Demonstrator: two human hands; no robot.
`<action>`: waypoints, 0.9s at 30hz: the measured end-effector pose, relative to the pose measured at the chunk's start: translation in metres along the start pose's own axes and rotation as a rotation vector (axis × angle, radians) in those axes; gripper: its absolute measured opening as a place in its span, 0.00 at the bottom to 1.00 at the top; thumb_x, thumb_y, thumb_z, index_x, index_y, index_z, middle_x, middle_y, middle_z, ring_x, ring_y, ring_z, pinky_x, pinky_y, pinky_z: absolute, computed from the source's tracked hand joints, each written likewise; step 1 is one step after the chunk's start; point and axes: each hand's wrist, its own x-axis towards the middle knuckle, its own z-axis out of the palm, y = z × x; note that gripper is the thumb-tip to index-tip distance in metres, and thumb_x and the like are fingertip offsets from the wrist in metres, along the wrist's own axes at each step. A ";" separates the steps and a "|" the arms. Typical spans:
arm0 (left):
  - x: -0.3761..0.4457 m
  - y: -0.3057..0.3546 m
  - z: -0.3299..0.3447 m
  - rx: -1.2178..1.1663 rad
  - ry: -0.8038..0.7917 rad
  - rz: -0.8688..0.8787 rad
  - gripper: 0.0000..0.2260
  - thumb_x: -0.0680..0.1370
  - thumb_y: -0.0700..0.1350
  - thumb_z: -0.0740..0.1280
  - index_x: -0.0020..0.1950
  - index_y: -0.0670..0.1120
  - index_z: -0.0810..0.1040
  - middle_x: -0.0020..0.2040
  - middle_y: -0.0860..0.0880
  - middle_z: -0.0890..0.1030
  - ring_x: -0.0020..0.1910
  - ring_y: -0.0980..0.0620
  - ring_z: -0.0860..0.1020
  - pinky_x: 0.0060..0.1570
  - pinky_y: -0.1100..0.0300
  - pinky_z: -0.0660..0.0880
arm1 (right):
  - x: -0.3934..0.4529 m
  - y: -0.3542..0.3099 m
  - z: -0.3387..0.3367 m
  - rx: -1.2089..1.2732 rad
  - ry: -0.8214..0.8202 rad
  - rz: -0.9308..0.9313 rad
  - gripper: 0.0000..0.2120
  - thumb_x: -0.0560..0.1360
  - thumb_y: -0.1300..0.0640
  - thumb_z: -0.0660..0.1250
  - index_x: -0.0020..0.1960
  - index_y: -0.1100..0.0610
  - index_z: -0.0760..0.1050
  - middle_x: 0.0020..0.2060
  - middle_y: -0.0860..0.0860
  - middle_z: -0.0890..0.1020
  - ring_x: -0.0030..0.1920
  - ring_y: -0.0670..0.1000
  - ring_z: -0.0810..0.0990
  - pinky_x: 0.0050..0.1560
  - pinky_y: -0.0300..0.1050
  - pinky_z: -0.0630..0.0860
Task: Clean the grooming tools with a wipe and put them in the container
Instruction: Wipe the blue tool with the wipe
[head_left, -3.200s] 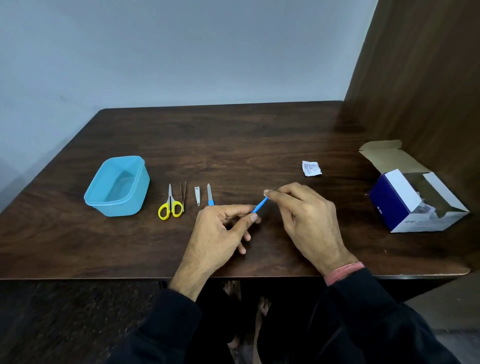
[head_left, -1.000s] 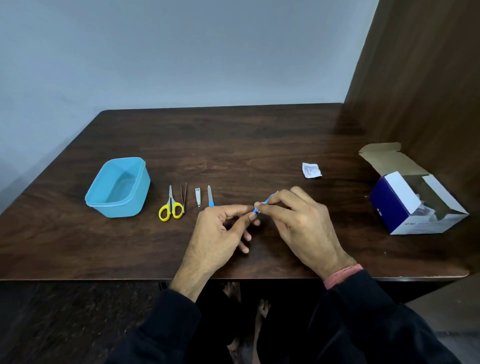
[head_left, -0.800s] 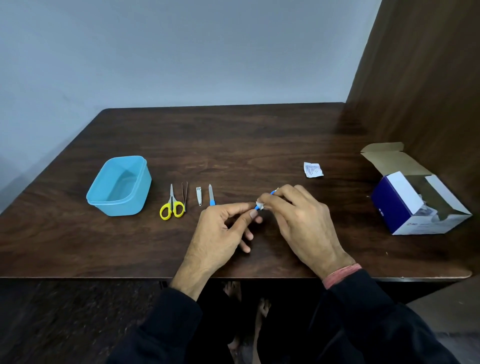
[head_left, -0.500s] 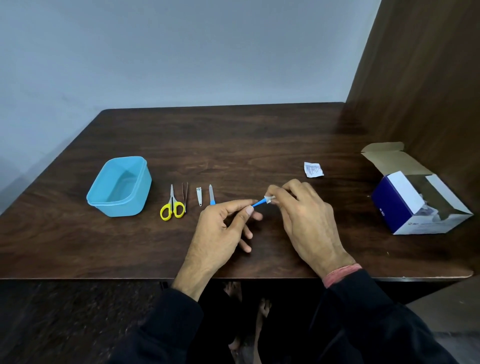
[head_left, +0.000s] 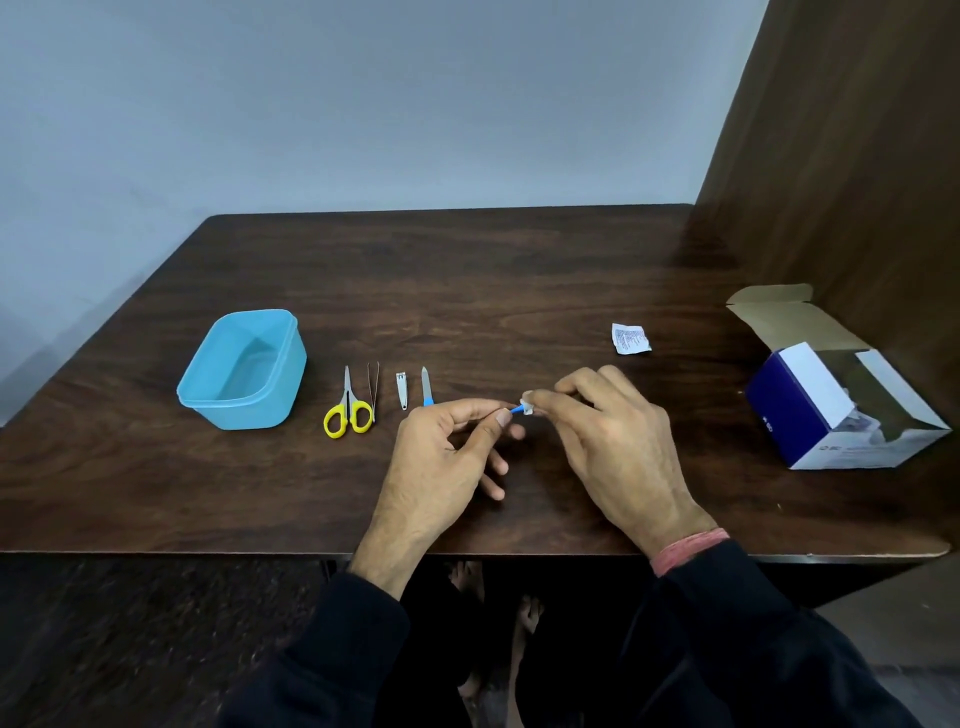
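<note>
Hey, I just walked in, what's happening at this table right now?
A person is cleaning grooming tools. The left hand pinches a small blue-handled tool while the right hand rubs a white wipe along it. Scissors, tweezers, nail clippers and a nail file lie in a row on the table, not yet in the blue container beside them. A torn wipe packet and an open box sit to the right.
</note>
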 end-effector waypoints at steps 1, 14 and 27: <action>0.000 0.000 0.000 -0.015 0.007 -0.005 0.07 0.87 0.40 0.71 0.56 0.46 0.90 0.47 0.46 0.91 0.33 0.52 0.81 0.28 0.55 0.83 | 0.000 0.001 0.000 -0.003 0.005 0.021 0.10 0.82 0.60 0.77 0.62 0.50 0.88 0.50 0.47 0.82 0.49 0.52 0.78 0.31 0.51 0.78; 0.001 0.000 -0.002 0.001 -0.062 0.000 0.07 0.86 0.40 0.72 0.57 0.47 0.91 0.47 0.45 0.90 0.33 0.51 0.80 0.28 0.56 0.82 | -0.001 0.002 0.000 0.045 -0.006 -0.099 0.07 0.85 0.58 0.74 0.60 0.51 0.89 0.52 0.48 0.82 0.47 0.52 0.78 0.32 0.52 0.79; 0.000 0.002 -0.005 -0.041 -0.104 0.003 0.07 0.86 0.39 0.73 0.57 0.48 0.91 0.48 0.44 0.91 0.33 0.53 0.80 0.29 0.59 0.82 | -0.002 0.002 0.000 0.073 -0.006 -0.087 0.06 0.86 0.58 0.73 0.59 0.51 0.88 0.51 0.48 0.82 0.46 0.51 0.78 0.33 0.52 0.79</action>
